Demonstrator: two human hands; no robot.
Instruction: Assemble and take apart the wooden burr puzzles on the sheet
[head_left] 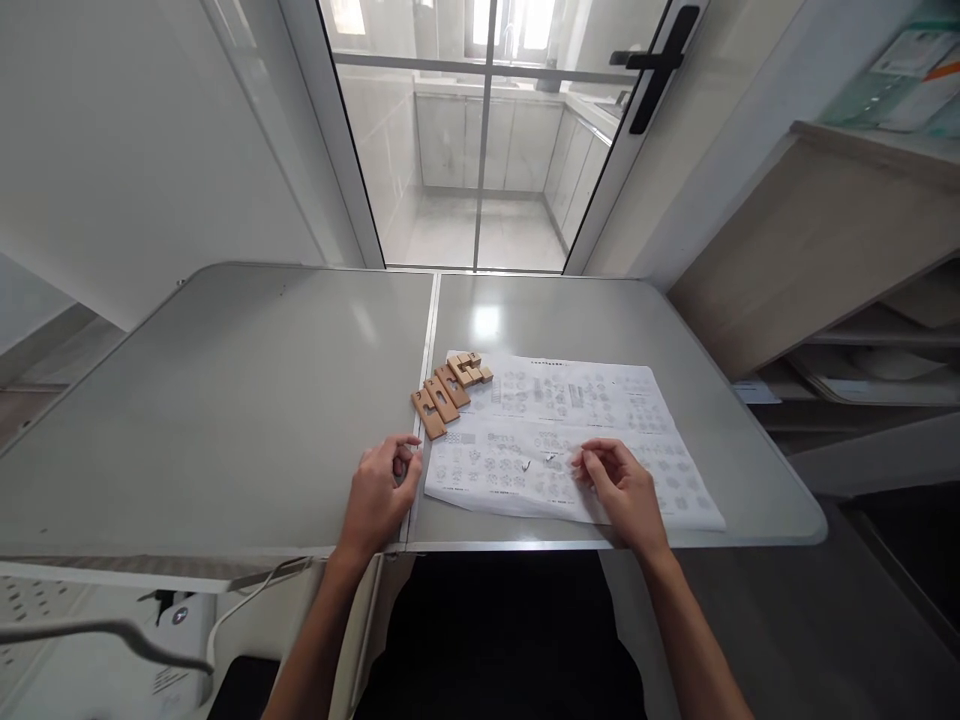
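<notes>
My left hand (381, 492) rests on the table by the left edge of a printed paper sheet (630, 410), its fingers curled in with nothing visible in them. Over the lower right of the sheet, my right hand (624, 488) has thumb and fingertips brought together; whether something small is between them is hidden. Two small shiny metal pieces lie on the paper to its left: one bent piece (526, 466) and another piece (550, 457). At the sheet's upper left corner, several flat wooden blocks with cut-outs (441, 398) lie in a slanting row, ending in notched wooden pieces (469, 369).
The grey folding table (300, 400) has a seam (430, 335) down its middle. A glass door (450, 150) with a black handle (656, 65) stands beyond it. Wooden shelves (810, 220) rise on the right. Below left are a white box (180, 640) and a cable (247, 595).
</notes>
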